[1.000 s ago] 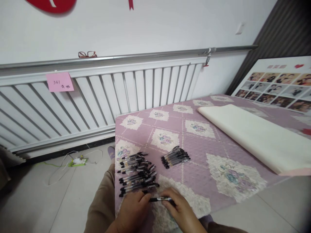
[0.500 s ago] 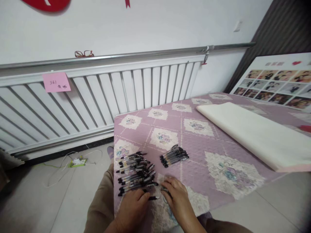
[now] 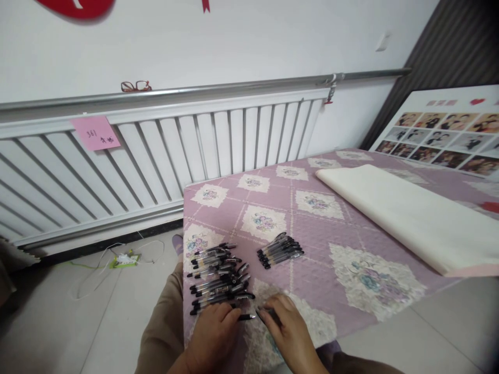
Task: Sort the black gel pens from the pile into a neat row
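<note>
My left hand [image 3: 212, 332] rests on the purple quilted bed cover [image 3: 312, 244], fingers curled around the end of a black pen [image 3: 246, 317] whose tip sticks out to the right. My right hand [image 3: 286, 330] lies beside it, fingers pinched on a second dark pen part [image 3: 268, 313] close to that tip. Just beyond my left hand lies a loose pile of several black pens [image 3: 218, 275]. A smaller neat bundle of black pens [image 3: 279, 250] sits further in on the bed.
A long cream roll of paper or fabric [image 3: 405, 218] lies across the right of the bed. A photo board [image 3: 444, 137] leans at the far right. A white radiator [image 3: 156, 156] with a pink note [image 3: 95, 133] lines the wall; cables [image 3: 120, 258] lie on the floor.
A second ago both hands held one pen between them. The hands have since drawn slightly apart, each keeping a piece, and my right hand shifted a little forward.
</note>
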Motion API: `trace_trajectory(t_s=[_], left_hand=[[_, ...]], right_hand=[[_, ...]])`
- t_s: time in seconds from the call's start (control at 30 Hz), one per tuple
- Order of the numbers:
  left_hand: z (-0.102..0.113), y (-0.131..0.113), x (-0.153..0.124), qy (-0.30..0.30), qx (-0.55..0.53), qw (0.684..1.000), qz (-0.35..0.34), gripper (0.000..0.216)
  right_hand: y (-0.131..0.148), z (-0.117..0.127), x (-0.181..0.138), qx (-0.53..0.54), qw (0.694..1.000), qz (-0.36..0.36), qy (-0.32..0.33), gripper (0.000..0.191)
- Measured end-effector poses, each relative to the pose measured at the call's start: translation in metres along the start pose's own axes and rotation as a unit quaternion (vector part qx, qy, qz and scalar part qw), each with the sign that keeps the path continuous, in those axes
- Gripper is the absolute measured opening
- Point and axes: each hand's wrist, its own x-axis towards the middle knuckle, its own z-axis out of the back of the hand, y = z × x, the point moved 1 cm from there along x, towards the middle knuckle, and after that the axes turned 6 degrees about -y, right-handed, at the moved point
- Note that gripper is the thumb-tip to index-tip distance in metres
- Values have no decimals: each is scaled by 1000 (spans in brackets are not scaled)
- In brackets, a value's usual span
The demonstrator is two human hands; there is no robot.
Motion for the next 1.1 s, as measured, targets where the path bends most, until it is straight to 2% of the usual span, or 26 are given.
trace_trajectory(t_s=[0.2,0.33,0.43,0.63,0.87,1.1], left_hand=[[3,-2,2,-12,2,1000,-12,23],[6,-2,2,-19,-7,1000,-15,24],[8,-3,3,-39,-16,999,-23,25],[13,-4,4,-81,-26,995,-56,23],[12,-4,4,-77,-29,994,-73,25],[7,-4,0,-46,-3,998,-46,34]], right_hand=[[-3,-1,0,12,1000,-12,-15,12],[-2,2,-3,12,999,-17,-39,24],[3,3,-5,5,1000,3,-22,33],[18,-10,-10,-32,998,41,38,35],[21,-24,-14,-43,997,59,37,40],[18,-25,-13,-21,998,45,47,38]])
